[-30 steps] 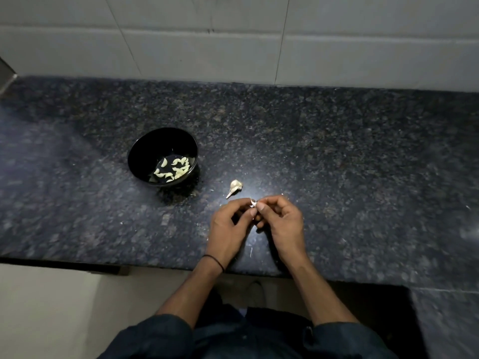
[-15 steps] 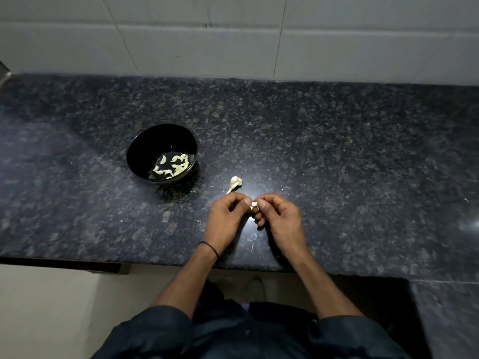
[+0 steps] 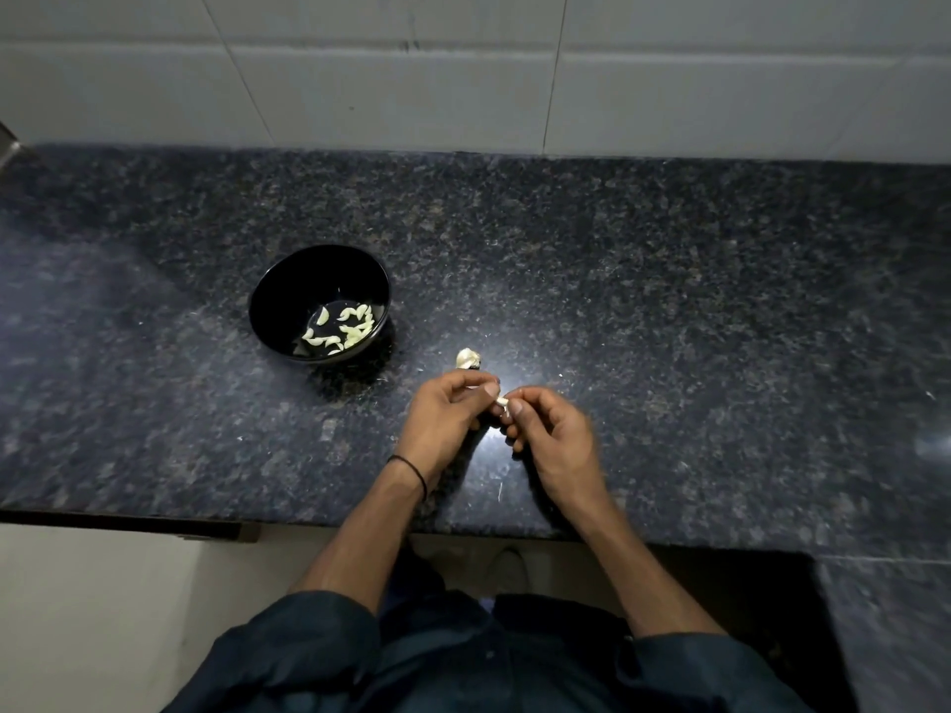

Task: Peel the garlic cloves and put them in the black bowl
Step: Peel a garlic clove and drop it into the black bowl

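A small pale garlic clove (image 3: 502,401) is pinched between the fingertips of both hands, just above the dark counter. My left hand (image 3: 446,415) grips it from the left with curled fingers, and my right hand (image 3: 550,435) pinches it from the right. A black bowl (image 3: 288,295) stands to the left and a little behind the hands, with several peeled cloves (image 3: 345,329) lying in its bottom. A piece of garlic bulb (image 3: 468,358) lies on the counter just behind my left hand.
The speckled dark granite counter (image 3: 669,311) stretches wide to both sides, backed by a white tiled wall (image 3: 463,69). Small scraps of garlic skin (image 3: 500,490) lie near the front edge (image 3: 309,524). A raised counter section (image 3: 885,620) sits at the lower right.
The hands have stayed together on the clove with small finger shifts; the right hand is slightly blurred from motion. The view has tilted a little.
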Demonstrator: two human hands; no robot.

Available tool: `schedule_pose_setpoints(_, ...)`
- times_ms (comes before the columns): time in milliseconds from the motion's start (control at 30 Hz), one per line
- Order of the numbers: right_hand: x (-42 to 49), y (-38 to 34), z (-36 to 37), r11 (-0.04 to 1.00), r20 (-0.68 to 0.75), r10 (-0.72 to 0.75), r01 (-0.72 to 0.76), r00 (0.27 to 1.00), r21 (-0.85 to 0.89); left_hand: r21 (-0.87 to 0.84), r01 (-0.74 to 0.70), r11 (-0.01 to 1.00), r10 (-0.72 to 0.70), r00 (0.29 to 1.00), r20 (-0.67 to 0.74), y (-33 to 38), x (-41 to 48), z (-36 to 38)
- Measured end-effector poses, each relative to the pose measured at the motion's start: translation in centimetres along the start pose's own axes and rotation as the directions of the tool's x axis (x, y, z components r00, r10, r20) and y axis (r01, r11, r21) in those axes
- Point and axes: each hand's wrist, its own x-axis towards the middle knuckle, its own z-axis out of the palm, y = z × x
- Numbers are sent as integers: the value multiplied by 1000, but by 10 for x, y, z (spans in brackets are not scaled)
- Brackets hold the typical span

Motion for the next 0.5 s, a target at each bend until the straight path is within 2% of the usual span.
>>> schedule_pose_setpoints(167,2,-4,1,996,-32,41,-38,999,84,26,-166,986,166,986,11,-11,-7,-6)
schedule_pose_setpoints(267,2,-5,0,993,-39,46,-41,998,114,173,-331,927,337,941,-6,-20,-12,-6)
schedule_pose_setpoints(367,3,-6,-1,990,-40,56,-51,998,131,278,-390,878,409,913,-10,-24,-12,-2)
schedule_pose_setpoints(500,4,-7,-3,991,-33,49,-44,998,126,326,-460,826,478,878,27,-22,-11,1)
